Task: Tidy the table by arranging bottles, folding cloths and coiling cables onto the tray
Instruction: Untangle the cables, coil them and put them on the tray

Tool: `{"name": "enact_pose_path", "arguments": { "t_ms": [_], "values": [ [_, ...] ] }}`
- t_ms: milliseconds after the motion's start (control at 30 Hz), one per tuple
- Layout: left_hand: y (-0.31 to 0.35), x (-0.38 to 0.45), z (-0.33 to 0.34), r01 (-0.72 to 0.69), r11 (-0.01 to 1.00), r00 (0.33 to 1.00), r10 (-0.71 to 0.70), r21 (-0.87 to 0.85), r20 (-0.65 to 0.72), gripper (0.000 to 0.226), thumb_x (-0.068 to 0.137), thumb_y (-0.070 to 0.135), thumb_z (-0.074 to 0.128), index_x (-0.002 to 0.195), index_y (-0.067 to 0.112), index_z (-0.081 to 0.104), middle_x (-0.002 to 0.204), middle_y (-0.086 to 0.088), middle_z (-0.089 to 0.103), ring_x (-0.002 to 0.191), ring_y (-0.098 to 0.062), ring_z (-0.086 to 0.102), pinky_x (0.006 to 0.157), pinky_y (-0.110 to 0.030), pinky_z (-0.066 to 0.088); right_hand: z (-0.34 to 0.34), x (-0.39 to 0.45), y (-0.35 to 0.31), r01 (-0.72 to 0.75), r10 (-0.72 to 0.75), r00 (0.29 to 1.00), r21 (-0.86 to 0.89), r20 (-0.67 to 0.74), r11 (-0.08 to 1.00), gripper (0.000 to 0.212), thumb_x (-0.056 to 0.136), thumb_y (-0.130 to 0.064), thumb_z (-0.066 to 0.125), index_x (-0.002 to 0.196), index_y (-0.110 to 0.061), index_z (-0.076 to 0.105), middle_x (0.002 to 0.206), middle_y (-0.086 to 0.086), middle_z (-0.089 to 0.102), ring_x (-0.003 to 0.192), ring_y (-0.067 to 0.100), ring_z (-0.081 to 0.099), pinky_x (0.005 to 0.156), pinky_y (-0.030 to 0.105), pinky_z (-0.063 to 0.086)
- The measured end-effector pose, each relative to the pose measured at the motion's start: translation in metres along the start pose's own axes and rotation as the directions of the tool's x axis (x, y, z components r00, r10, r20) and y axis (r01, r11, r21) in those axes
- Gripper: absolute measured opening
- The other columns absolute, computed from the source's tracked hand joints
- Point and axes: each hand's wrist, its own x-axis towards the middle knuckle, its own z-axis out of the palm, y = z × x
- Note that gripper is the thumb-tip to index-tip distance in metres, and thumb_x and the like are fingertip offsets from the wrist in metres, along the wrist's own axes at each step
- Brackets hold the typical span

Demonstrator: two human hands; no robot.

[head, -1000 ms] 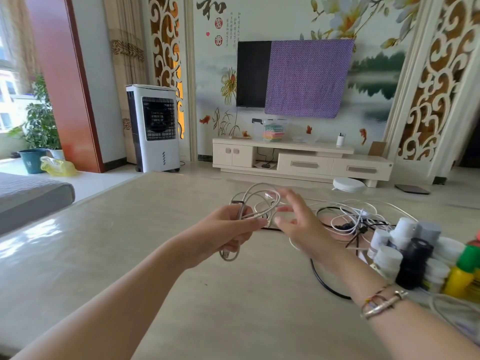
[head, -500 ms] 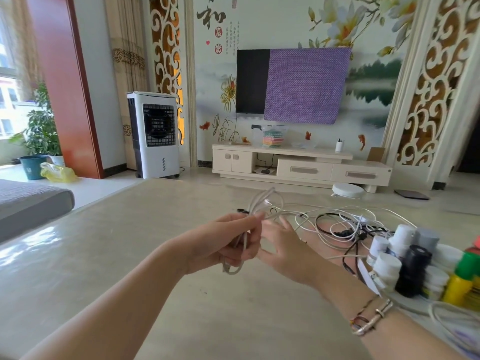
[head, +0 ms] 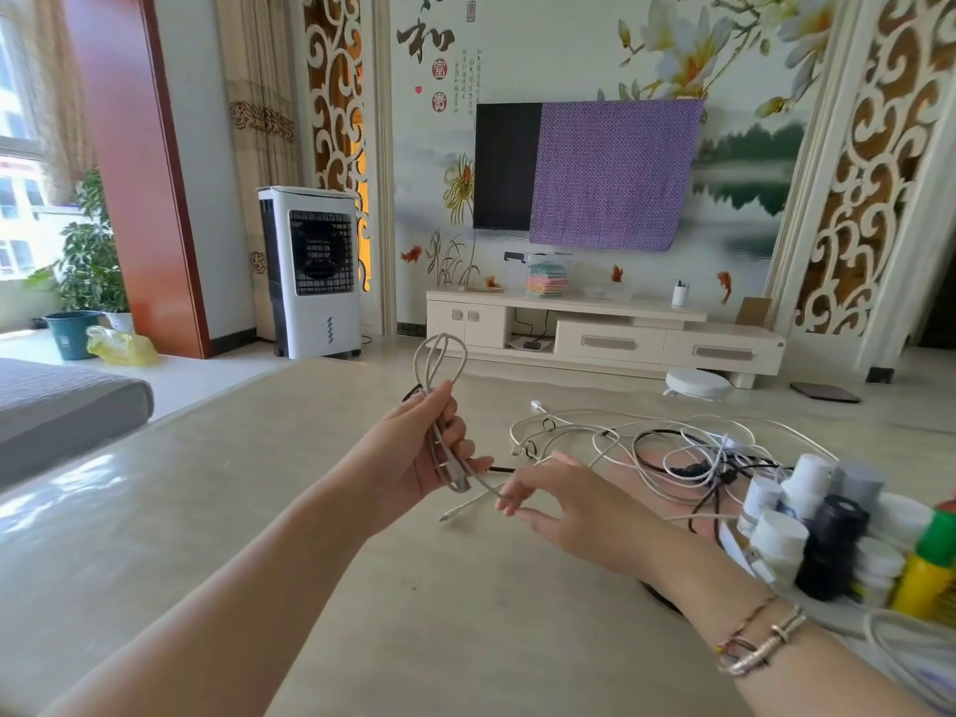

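We see a large beige table filling the lower view. Beyond it stands a cream TV cabinet, with a wall TV above it half covered by a purple cloth. A white air cooler stands on the floor to the left, and a potted plant is by the window.

On the table's right half we see a tangled pile of white and black cables, loose and uncoiled. Just right of it, near the edge, is a tight group of bottles: white caps, one black, one yellow with a green cap. Whether they stand on a tray we cannot tell.

Our left hand is raised above the table centre, fingers curled round a grey cable; its loops stick up above the fist and its tail hangs out below. Our right hand is just beside and lower, thumb and fingertips pinching that tail; the plug end dangles near the tabletop. The right wrist wears bracelets.
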Motion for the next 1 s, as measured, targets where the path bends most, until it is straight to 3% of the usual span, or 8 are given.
{"name": "enact_pose_path", "arguments": {
  "t_ms": [67, 167, 267, 333, 433, 567, 700, 1000],
  "values": [
    [0.002, -0.001, 0.002, -0.002, 1.0, 1.0, 0.002, -0.022, 0.003, 0.033, 0.099, 0.032, 0.046, 0.07, 0.015, 0.044, 0.052, 0.002, 0.03, 0.042, -0.011, 0.036, 0.063, -0.035, 0.058, -0.002, 0.0, 0.005, -0.002, 0.001, 1.0, -0.101, -0.01, 0.995, 0.012, 0.093, -0.019, 0.056, 0.099, -0.028, 0.063, 0.098, -0.019, 0.064, 0.098, -0.006, 0.053, 0.117, 0.025, 0.002],
    [0.007, -0.002, -0.002, 0.009, 0.999, 1.0, -0.009, 0.049, -0.016, 0.033, 0.096, 0.034, 0.05, 0.069, 0.016, 0.043, 0.05, 0.005, 0.024, 0.039, -0.007, 0.024, 0.04, -0.02, 0.035, -0.007, -0.002, 0.015, -0.098, 0.096, 0.995, -0.209, -0.021, 0.973, 0.014, 0.092, -0.021, 0.056, 0.09, -0.033, 0.062, 0.091, -0.019, 0.065, 0.088, -0.008, 0.053, 0.118, 0.03, 0.009],
    [0.004, 0.0, -0.01, -0.016, 0.915, 0.993, 0.061, 0.402, -0.1, 0.036, 0.099, 0.035, 0.048, 0.069, 0.016, 0.041, 0.052, 0.006, 0.028, 0.041, -0.008, 0.024, 0.038, -0.017, 0.024, -0.017, -0.005, 0.012, -0.202, 0.203, 0.979, 0.128, 0.008, 0.971, 0.009, 0.089, -0.017, 0.061, 0.084, -0.023, 0.066, 0.075, -0.006, 0.071, 0.066, 0.003, 0.06, 0.089, 0.035, 0.047],
    [-0.003, 0.002, -0.011, 0.001, 0.816, 0.985, 0.1, 0.579, -0.142, 0.036, 0.099, 0.035, 0.047, 0.07, 0.015, 0.043, 0.052, 0.005, 0.036, 0.041, -0.009, 0.027, 0.04, -0.019, 0.025, -0.024, -0.005, 0.001, -0.176, 0.173, 0.984, 0.41, 0.045, 0.895, 0.002, 0.088, -0.012, 0.066, 0.087, -0.011, 0.067, 0.066, 0.002, 0.069, 0.053, 0.015, 0.055, 0.062, 0.031, 0.049],
    [-0.016, 0.004, -0.007, 0.035, 0.723, 0.979, 0.114, 0.69, -0.169, 0.031, 0.1, 0.032, 0.046, 0.075, 0.013, 0.049, 0.058, 0.003, 0.057, 0.041, -0.008, 0.041, 0.044, -0.021, 0.031, -0.031, -0.003, -0.016, -0.163, 0.138, 0.987, 0.581, 0.087, 0.797, 0.007, 0.086, -0.009, 0.069, 0.085, -0.003, 0.066, 0.063, 0.009, 0.064, 0.046, 0.011, 0.042, 0.048, 0.018, 0.034],
    [-0.027, 0.0, 0.007, 0.075, 0.738, 0.996, -0.028, 0.67, -0.081, 0.023, 0.1, 0.031, 0.047, 0.092, 0.01, 0.051, 0.077, -0.001, 0.073, 0.051, -0.009, 0.06, 0.047, -0.021, 0.032, -0.03, -0.004, -0.023, -0.151, 0.132, 0.988, 0.58, 0.075, 0.801, 0.008, 0.086, -0.015, 0.071, 0.083, -0.007, 0.07, 0.059, 0.009, 0.058, 0.053, 0.019, 0.04, 0.048, 0.018, 0.028],
    [-0.027, -0.003, 0.015, 0.115, 0.785, 0.987, -0.161, 0.609, 0.023, 0.024, 0.099, 0.034, 0.049, 0.085, 0.014, 0.048, 0.093, -0.01, 0.075, 0.055, -0.013, 0.062, 0.05, -0.025, 0.03, -0.026, -0.002, -0.014, -0.14, 0.216, 0.974, 0.589, -0.062, 0.796, 0.009, 0.084, -0.012, 0.072, 0.083, -0.006, 0.064, 0.052, -0.003, 0.05, 0.044, 0.006, 0.042, 0.045, 0.013, 0.032],
    [-0.028, -0.002, 0.011, 0.107, 0.812, 0.988, -0.154, 0.574, 0.033, 0.025, 0.087, 0.033, 0.068, 0.101, 0.014, 0.062, 0.083, 0.006, 0.068, 0.064, -0.009, 0.046, 0.055, -0.021, 0.036, -0.028, -0.002, -0.01, -0.16, 0.28, 0.958, 0.699, -0.059, 0.697, 0.019, 0.086, -0.011, 0.069, 0.088, -0.008, 0.05, 0.049, -0.005, 0.045, 0.041, 0.009, 0.027, 0.039, 0.017, 0.02]
  ]
}}
